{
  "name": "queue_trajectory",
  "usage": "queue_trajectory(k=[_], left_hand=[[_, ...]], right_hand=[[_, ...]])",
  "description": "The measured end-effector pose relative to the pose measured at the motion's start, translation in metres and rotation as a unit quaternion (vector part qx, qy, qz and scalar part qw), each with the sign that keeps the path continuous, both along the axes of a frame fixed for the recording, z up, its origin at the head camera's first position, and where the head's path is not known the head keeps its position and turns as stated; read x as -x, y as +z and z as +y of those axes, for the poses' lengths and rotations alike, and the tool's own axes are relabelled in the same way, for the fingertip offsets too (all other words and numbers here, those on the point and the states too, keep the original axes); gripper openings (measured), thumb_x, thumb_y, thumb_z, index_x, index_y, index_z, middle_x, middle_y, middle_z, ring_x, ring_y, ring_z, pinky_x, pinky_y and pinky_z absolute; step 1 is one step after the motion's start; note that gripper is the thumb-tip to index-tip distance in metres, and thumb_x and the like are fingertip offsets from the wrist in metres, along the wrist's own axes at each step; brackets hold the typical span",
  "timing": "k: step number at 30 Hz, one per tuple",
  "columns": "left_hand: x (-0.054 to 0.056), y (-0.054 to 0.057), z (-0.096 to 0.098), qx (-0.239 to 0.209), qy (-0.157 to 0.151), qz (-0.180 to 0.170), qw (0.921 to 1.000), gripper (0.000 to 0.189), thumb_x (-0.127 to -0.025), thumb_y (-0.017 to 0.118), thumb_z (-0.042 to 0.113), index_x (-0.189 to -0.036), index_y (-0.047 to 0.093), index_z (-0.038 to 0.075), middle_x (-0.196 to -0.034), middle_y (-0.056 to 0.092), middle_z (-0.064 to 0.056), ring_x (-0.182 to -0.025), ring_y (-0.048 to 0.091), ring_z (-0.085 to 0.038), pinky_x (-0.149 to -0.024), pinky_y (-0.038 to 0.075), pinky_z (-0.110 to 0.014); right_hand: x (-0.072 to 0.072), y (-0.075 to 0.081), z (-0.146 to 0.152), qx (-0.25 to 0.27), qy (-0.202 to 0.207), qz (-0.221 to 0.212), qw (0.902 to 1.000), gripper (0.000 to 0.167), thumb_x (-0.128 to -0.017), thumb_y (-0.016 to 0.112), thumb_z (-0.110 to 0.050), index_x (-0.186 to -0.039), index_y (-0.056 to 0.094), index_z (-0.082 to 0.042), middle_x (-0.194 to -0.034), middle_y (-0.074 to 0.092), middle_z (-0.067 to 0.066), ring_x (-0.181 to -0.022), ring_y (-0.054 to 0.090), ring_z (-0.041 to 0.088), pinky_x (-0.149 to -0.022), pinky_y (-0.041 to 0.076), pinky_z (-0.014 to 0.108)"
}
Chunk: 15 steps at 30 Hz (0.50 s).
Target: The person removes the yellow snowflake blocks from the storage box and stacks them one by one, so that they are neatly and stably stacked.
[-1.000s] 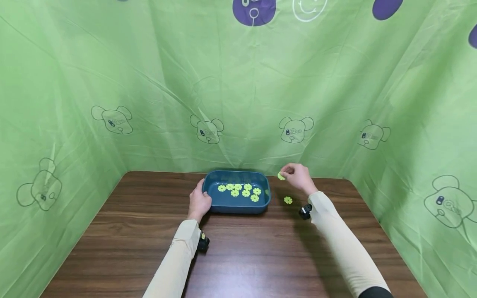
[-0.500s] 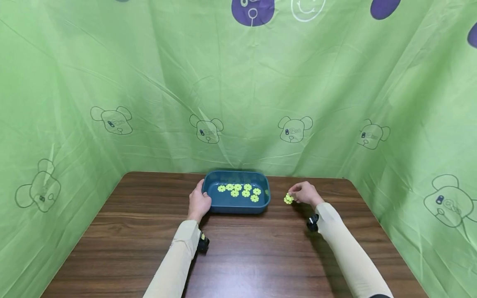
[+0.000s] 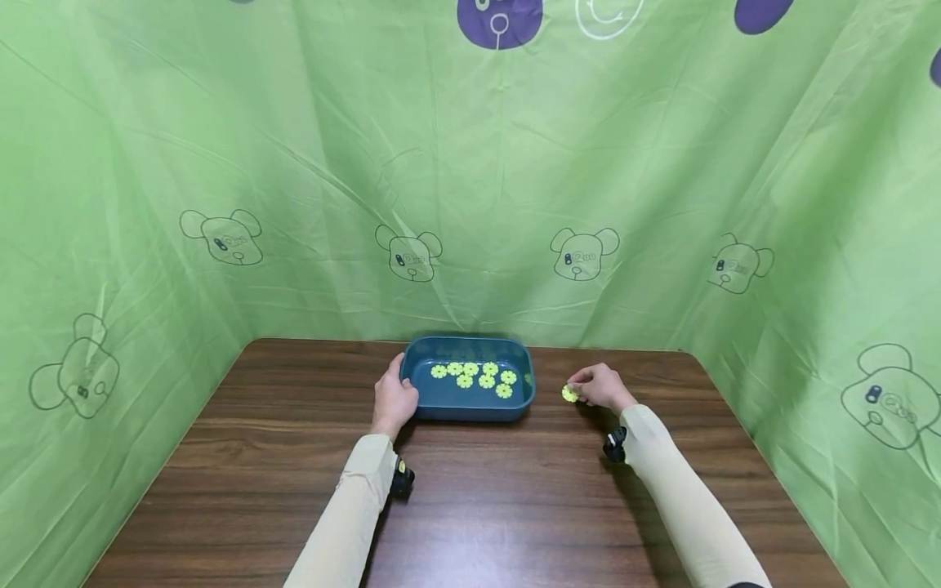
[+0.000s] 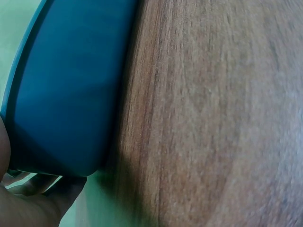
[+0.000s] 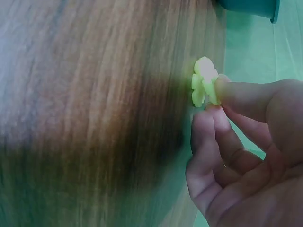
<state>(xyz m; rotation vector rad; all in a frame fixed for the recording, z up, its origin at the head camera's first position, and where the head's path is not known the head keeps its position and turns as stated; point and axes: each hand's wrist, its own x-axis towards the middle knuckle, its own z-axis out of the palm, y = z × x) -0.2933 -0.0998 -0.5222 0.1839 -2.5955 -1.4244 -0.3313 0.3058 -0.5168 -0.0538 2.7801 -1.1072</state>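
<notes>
Right hand [image 3: 601,386] | nearer the body | held yellow piece [image 5: 211,91]: formerly apart, now at second piece [image 5: 196,91]

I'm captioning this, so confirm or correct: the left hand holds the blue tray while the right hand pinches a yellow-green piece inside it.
Not inside: the head view shows the right hand pinching the yellow-green piece outside the blue tray, to its right. The rest stands.

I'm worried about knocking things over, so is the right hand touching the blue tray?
Apart: in the head view, a strip of brown table shows between the right hand and the blue tray.
</notes>
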Motion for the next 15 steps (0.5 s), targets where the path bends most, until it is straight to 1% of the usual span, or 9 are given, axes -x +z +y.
queue_trajectory(k=[2, 4, 8, 11, 15], left_hand=[[0.0005, -0.0002, 0.0, 0.0, 0.0, 0.002, 1.0, 0.058, -0.097, 0.045, 0.002, -0.155, 0.038, 0.005, -0.152, 0.048, -0.025, -0.14, 0.045, -0.043, -0.115, 0.039, -0.054], [0.0008, -0.0006, -0.0001, 0.0, 0.0, 0.003, 1.0, 0.059, -0.097, 0.045, 0.002, -0.155, 0.038, 0.005, -0.151, 0.048, -0.025, -0.14, 0.045, -0.043, -0.115, 0.039, -0.054], [0.0009, -0.0019, -0.0003, -0.002, 0.0, 0.003, 1.0, 0.059, -0.097, 0.045, 0.002, -0.155, 0.038, 0.006, -0.151, 0.048, -0.025, -0.14, 0.046, -0.043, -0.115, 0.039, -0.054], [0.001, -0.0024, -0.0004, -0.003, 0.0, 0.004, 1.0, 0.059, -0.097, 0.045, 0.002, -0.155, 0.038, 0.006, -0.151, 0.048, -0.024, -0.14, 0.046, -0.043, -0.115, 0.039, -0.054], [0.0016, -0.0029, -0.0007, -0.001, 0.0, 0.005, 1.0, 0.058, -0.097, 0.046, 0.002, -0.155, 0.038, 0.006, -0.151, 0.048, -0.025, -0.14, 0.046, -0.043, -0.115, 0.039, -0.054]], right_hand=[[-0.0005, -0.0014, 0.0, -0.02, 0.0, 0.012, 0.9997, 0.016, -0.095, 0.071, -0.019, -0.098, 0.078, -0.005, -0.082, 0.075, 0.005, -0.069, 0.062, 0.012, -0.062, 0.051, 0.026], [-0.0012, -0.0018, -0.0005, -0.045, -0.004, 0.028, 0.9986, 0.016, -0.094, 0.072, -0.021, -0.096, 0.079, -0.007, -0.086, 0.076, 0.004, -0.074, 0.062, 0.013, -0.067, 0.049, 0.028], [-0.0031, -0.0027, -0.0021, -0.078, -0.01, 0.045, 0.9959, 0.015, -0.092, 0.072, -0.022, -0.094, 0.079, -0.008, -0.09, 0.076, 0.004, -0.085, 0.063, 0.019, -0.076, 0.049, 0.033], [-0.0047, -0.0027, -0.0034, -0.083, -0.016, 0.046, 0.9953, 0.015, -0.092, 0.072, -0.021, -0.093, 0.078, -0.007, -0.09, 0.076, 0.004, -0.088, 0.064, 0.021, -0.08, 0.049, 0.036], [-0.0054, -0.0022, -0.0043, -0.078, -0.02, 0.039, 0.996, 0.015, -0.093, 0.072, -0.02, -0.093, 0.076, -0.005, -0.09, 0.074, 0.005, -0.086, 0.062, 0.021, -0.078, 0.048, 0.035]])
